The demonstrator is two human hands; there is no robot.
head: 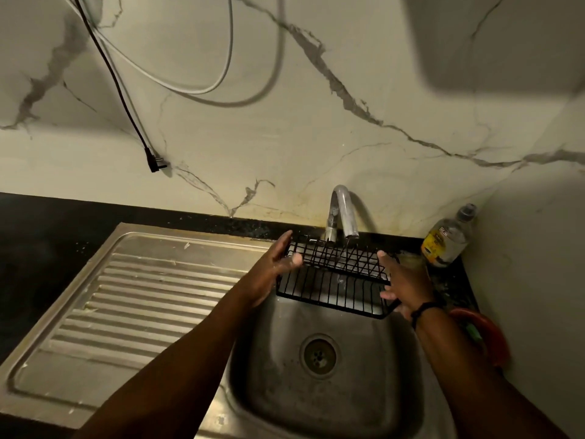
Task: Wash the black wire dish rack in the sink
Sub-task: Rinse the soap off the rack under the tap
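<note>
Dish rack (335, 280) between both hands' fingers (289, 259)

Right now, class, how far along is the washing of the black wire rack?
Done: the black wire rack is over the sink, under the tap. In hand: the left hand and right hand hold its ends under a thin stream. Left: finishing the wash; no suds or scrubber show, so cleanliness cannot be judged.

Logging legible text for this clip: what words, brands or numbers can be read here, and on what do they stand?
Bottle at the right back corner of the counter: its yellow label carries print, but it is too small and blurred to read.
Nothing readable on the tap, the sink or the black wire dish rack.
</note>
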